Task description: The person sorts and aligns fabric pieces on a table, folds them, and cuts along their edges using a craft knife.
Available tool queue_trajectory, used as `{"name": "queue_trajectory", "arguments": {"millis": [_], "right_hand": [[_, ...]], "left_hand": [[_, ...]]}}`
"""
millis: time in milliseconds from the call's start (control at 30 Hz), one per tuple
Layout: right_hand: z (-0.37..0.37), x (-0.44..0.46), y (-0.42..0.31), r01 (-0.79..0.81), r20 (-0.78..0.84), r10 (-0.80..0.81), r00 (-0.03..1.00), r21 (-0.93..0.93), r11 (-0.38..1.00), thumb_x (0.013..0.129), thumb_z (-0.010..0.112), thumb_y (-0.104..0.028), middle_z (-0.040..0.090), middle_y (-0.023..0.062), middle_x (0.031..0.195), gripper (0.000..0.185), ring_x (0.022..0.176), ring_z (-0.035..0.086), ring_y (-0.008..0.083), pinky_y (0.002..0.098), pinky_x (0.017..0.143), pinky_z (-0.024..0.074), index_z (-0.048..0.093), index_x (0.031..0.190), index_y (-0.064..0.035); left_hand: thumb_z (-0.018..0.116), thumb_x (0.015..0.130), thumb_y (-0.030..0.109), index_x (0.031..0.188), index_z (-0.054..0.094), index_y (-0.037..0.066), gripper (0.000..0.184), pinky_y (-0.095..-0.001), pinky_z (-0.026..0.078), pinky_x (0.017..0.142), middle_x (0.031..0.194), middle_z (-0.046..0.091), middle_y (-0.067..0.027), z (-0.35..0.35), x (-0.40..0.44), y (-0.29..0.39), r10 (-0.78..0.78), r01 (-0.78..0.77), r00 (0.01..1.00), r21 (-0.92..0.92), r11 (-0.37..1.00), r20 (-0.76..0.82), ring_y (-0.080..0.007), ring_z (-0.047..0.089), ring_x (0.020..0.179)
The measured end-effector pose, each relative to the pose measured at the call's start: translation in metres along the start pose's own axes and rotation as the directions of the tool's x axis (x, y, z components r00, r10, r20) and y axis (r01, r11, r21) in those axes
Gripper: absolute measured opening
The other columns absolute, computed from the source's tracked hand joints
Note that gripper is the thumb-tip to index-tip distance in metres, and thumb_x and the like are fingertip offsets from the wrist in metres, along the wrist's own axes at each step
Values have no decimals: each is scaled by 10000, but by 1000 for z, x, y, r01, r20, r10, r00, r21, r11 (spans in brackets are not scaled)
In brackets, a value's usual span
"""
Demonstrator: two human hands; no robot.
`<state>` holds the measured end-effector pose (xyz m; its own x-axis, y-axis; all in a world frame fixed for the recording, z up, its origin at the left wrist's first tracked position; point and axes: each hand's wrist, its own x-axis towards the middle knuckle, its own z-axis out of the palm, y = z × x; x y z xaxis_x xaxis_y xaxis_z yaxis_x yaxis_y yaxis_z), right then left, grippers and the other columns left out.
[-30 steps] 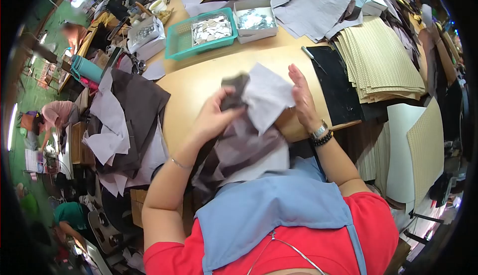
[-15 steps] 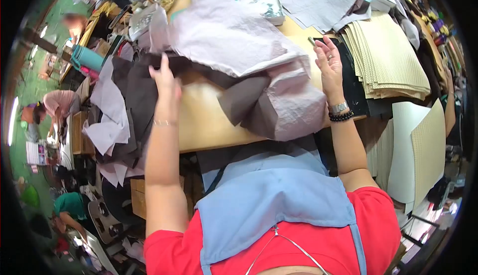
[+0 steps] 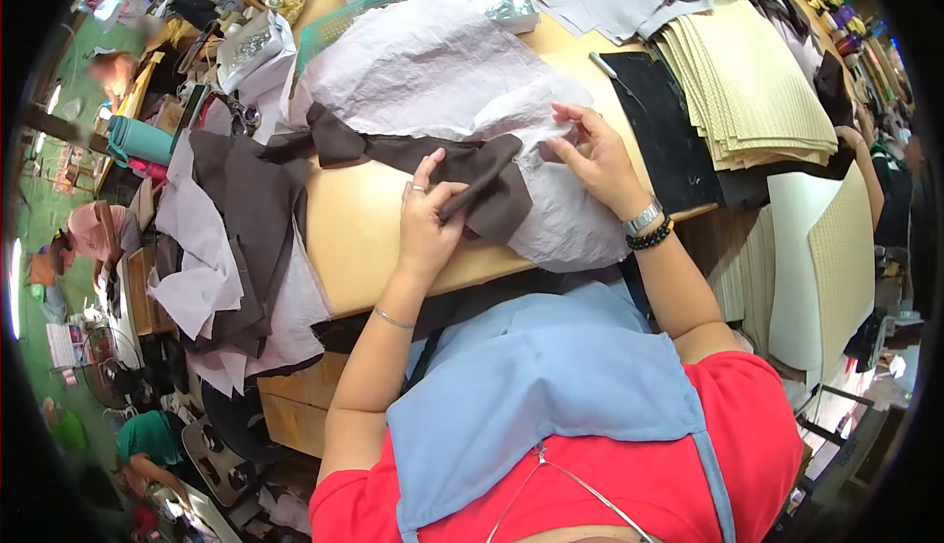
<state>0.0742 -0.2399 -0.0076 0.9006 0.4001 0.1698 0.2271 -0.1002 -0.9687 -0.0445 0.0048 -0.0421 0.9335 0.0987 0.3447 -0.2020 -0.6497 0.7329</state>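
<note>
A large piece of pale lilac-grey fabric [image 3: 413,71] lies crumpled over the wooden table, its dark brown side [image 3: 501,199] turned up along the near edge. My left hand [image 3: 430,223] grips a folded ridge of that brown side between thumb and fingers. On the right, my right hand [image 3: 600,169] hovers at the pale side, thumb and fingers apart; whether its fingertips touch the cloth is unclear. More brown and lilac fabric pieces [image 3: 251,218] hang over the table's left edge.
Behind the fabric are a green basket [image 3: 313,36] and a white box of small metal pieces [image 3: 521,22]. Stacked cream sheets [image 3: 752,90] and a black cloth [image 3: 664,125] with a pen-like tool [image 3: 603,65] lie right. Other people work at the far left and right.
My left hand has come right and down from the fabric's left side and taken hold of the brown fold. My right hand has moved left and down to the cloth. The fabric has settled flatter.
</note>
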Motion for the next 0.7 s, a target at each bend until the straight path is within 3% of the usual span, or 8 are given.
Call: {"name": "queue_trajectory", "arguments": {"millis": [33, 133, 233, 367, 433, 600, 633, 700], "right_hand": [[-1, 0, -3, -35, -16, 35, 999, 23, 999, 877, 735, -180, 612, 142, 1175, 450, 1106, 571, 198, 320, 973, 446, 586, 1263, -3], [-7, 5, -8, 401, 181, -359, 916, -457, 794, 703, 853, -254, 432, 242, 1417, 839, 1236, 521, 309, 395, 1032, 430, 448, 1414, -67], [13, 12, -18, 540, 413, -353, 839, -556, 632, 568, 846, -165, 246, 302, 1535, 1074, 1281, 478, 398, 471, 1074, 377, 321, 1503, -103], [65, 13, -18, 448, 510, -157, 846, -518, 729, 644, 730, -104, 616, 196, 1186, 895, 1080, 610, 378, 483, 854, 495, 391, 1469, -183], [82, 17, -3, 563, 514, -320, 796, -433, 704, 672, 702, -82, 666, 132, 908, 775, 884, 657, 342, 458, 731, 510, 478, 1400, -221], [22, 37, -49, 510, 238, -454, 859, -317, 800, 737, 707, -78, 703, 126, 1027, 451, 927, 674, 217, 325, 826, 519, 667, 1184, -125], [-6, 42, -74, 239, 200, -228, 953, -36, 970, 776, 722, -118, 704, 104, 1033, 379, 947, 667, 184, 320, 822, 526, 672, 1150, -82], [-76, 47, -115, 250, 0, -251, 968, 66, 966, 800, 696, -137, 691, 123, 1064, 376, 979, 653, 214, 331, 844, 518, 652, 1166, -62]], "left_hand": [[714, 802, 89, 1053, 680, 103, 253, -472, 324, 1078, 1374, 528, -181, 1, -2, -3, -40, 40, 999, -40, 998, -7, -412, 444, 1310], [640, 843, 33, 1110, 644, 93, 273, -488, 281, 1107, 1323, 580, -173, -2, -1, -3, -15, 31, 996, -175, 984, 91, -400, 456, 1313], [520, 943, 33, 1170, 579, 50, 235, -437, 281, 1106, 1216, 626, -135, -5, -6, 6, -69, 156, 961, -318, 935, 269, -291, 516, 1261], [513, 964, 45, 1078, 575, 26, 130, -300, 378, 957, 1030, 554, -39, -9, -10, -13, -150, 273, 956, -585, 764, 251, -134, 503, 975], [538, 960, 59, 1046, 564, 36, 93, -269, 388, 922, 1021, 540, -30, -11, -11, -11, -132, 197, 980, -624, 756, 149, -107, 484, 929], [624, 946, 137, 1063, 541, 65, 160, -277, 414, 937, 1102, 591, -65, -13, -9, -9, -102, 18, 993, -759, 651, -64, -117, 539, 989], [622, 949, 138, 1072, 543, 65, 163, -283, 419, 943, 1114, 596, -69, -12, -9, -13, -123, 12, 989, -772, 635, -85, -121, 551, 1002], [581, 967, 89, 1068, 559, 51, 110, -287, 421, 958, 1065, 614, -59, -11, -10, -19, -225, 136, 973, -693, 709, -40, -135, 565, 1024]]}}
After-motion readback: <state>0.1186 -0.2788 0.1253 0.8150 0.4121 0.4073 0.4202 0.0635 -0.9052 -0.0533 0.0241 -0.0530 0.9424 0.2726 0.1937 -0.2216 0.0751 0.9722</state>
